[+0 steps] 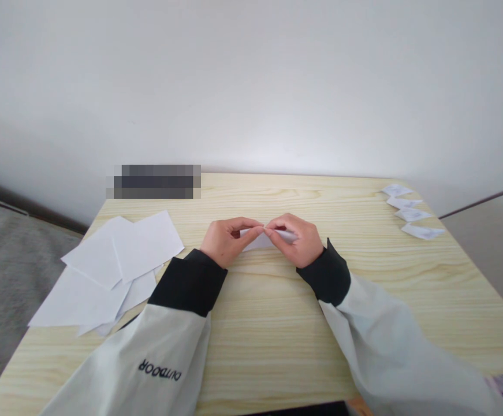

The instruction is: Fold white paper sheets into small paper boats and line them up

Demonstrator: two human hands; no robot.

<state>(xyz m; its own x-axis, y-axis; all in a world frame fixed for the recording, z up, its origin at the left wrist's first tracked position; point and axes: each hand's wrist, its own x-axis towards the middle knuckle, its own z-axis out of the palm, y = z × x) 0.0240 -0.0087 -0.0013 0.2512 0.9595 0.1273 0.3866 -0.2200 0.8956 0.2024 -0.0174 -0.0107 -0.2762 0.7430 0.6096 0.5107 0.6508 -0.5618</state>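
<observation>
A folded piece of white paper (260, 241) is held between my two hands over the middle of the table. Thumb and fingers of my left hand (230, 238) pinch its upper edge from the left. From the right, my right hand (297, 238) pinches the same edge, and the fingertips of both hands meet at the centre. Part of the paper is hidden behind the fingers and thumbs.
Loose white sheets (147, 245) lie overlapping at the left of the wooden table (268, 329). Several small folded papers (412, 214) form a column near the right edge. A blurred dark object (153, 182) is at the back left. A white wall (251, 86) rises behind.
</observation>
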